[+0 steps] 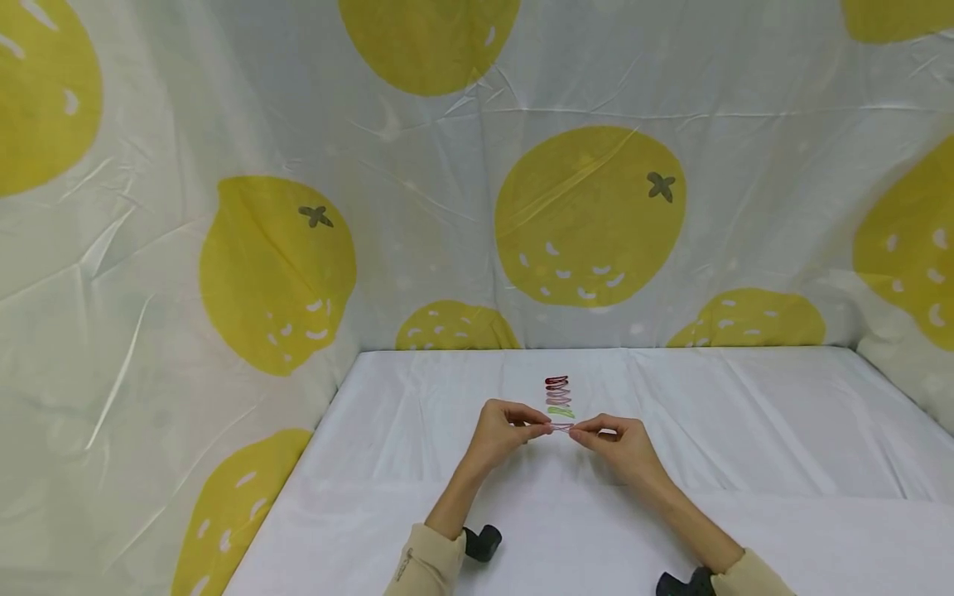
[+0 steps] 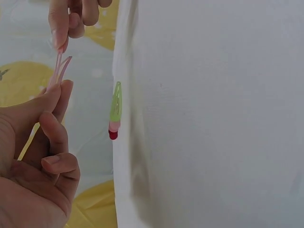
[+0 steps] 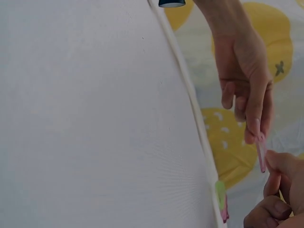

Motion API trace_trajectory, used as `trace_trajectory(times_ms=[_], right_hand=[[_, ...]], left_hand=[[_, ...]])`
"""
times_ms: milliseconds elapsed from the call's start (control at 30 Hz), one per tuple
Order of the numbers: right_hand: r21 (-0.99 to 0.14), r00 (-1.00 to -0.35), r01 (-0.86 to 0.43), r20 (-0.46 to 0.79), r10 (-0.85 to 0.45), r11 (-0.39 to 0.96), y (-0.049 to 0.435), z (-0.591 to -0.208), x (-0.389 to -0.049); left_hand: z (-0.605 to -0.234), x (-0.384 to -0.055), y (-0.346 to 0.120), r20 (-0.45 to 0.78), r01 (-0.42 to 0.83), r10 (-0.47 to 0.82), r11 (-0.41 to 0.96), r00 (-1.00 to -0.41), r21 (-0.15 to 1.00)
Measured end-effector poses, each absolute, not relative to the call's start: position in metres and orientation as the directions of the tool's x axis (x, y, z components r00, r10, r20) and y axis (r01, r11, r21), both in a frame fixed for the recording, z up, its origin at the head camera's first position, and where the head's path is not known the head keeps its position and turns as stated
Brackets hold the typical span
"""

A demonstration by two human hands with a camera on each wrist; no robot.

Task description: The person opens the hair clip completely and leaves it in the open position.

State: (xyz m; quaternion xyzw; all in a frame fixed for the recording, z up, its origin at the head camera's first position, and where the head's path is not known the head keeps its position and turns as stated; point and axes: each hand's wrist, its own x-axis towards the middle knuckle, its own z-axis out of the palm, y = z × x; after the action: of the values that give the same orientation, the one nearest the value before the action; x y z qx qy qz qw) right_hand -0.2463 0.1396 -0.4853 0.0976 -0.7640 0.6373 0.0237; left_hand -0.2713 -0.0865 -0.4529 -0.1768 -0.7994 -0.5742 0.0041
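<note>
A pink snap hair clip (image 2: 62,71) is held above the white table between both hands, its two layers spread apart in the left wrist view. My left hand (image 1: 501,432) pinches one end of it between thumb and forefinger. The opposite end is in the fingertips of my right hand (image 1: 620,447). Just beyond the hands, more hair clips lie in a column on the table: a green one (image 1: 561,411) nearest, pink ones (image 1: 558,396) behind it, and dark red (image 1: 556,382) farthest away. In the right wrist view, the right hand (image 3: 280,190) appears at the lower right corner.
White cloth covers the table (image 1: 745,422), which reaches back to a hanging curtain (image 1: 417,207) printed with yellow lemons. Another side of the curtain hangs along the left edge. Black wrist devices (image 1: 483,543) sit at both beige sleeves (image 1: 428,563).
</note>
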Motion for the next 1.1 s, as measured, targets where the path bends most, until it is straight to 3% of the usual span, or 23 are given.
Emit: trace_trajectory(times_ms=[333, 700, 1100], right_hand=[[-0.955, -0.982, -0.182, 0.165, -0.092, 0.232, 0.1427, -0.4886, -0.2514], [-0.843, -0.922, -0.386, 0.351, -0.160, 0.375, 0.1424, -0.4909, -0.2550], [-0.789, -0.899, -0.434, 0.414, -0.146, 0.435, 0.1414, -0.4876, -0.2535]], left_hand=[[-0.4576, -0.2785, -0.0817, 0.169, 0.242, 0.268, 0.270, -0.948, 0.932], [-0.4561, -0.2758, -0.0822, 0.111, 0.174, 0.295, 0.198, -0.949, 0.965], [-0.4590, -0.2768, -0.0851, 0.066, 0.125, 0.272, 0.206, -0.960, 0.970]])
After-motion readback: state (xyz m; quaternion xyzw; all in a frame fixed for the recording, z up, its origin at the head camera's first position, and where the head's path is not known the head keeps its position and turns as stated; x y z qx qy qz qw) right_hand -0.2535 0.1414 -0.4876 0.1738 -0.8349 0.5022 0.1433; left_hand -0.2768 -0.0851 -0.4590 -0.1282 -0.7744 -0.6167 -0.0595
